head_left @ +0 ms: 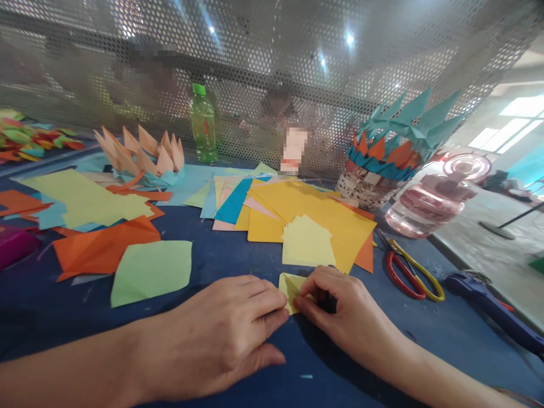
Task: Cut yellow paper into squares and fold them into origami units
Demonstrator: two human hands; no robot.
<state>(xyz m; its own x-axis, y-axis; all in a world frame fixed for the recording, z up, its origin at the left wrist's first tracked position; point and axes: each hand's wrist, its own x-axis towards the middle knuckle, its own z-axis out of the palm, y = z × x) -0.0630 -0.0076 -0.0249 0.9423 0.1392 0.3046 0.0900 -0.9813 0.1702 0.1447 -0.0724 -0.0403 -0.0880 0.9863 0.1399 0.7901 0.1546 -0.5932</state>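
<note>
A small folded piece of pale yellow paper (289, 288) lies on the blue table between my hands. My right hand (340, 297) pinches its right side between thumb and fingers. Stretched out low over the table, my left hand (242, 323) touches the paper's left edge with its fingertips, thumb apart. Just beyond the paper is a stack of pale yellow squares (306, 243), resting on large yellow sheets (352, 235). Left of my left hand lies a light green sheet (153, 269), partly over an orange sheet (106, 246).
Red-and-yellow-handled scissors (410, 272) and a dark blue tool (493, 306) lie right. A clear bottle (433, 198) and a paper-decorated container (369, 181) stand behind them. Further back are a peach paper-point ring (142, 156), a green bottle (204, 127) and a perforated metal panel (250, 73).
</note>
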